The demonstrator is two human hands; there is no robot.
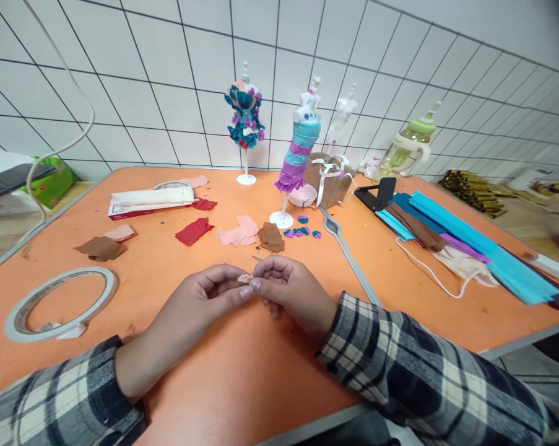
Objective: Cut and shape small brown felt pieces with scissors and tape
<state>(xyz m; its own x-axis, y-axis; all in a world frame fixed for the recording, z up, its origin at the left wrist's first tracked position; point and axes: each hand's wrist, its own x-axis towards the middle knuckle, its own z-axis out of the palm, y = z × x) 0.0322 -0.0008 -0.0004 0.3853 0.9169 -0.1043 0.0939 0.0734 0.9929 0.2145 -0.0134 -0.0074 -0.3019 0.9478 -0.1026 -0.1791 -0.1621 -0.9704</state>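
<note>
Pink and likely flimsy, a scrap [244, 279] best held edgewise is being finger-pinched by the left hand [214, 296] and right hand [298, 290]

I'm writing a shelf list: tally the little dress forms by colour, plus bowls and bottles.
Small dress form in crinkled dark-teal ruffles: 1
Small dress form wrapped in light-blue and purple bands: 1
Small, mostly white dress form: 1
Round pale-pink bowl: 1
Clear bottle with green lid: 1
Total: 5

The pinched piece [244, 279] is too small to identify — left sleeve [59, 396] cut off.
</note>
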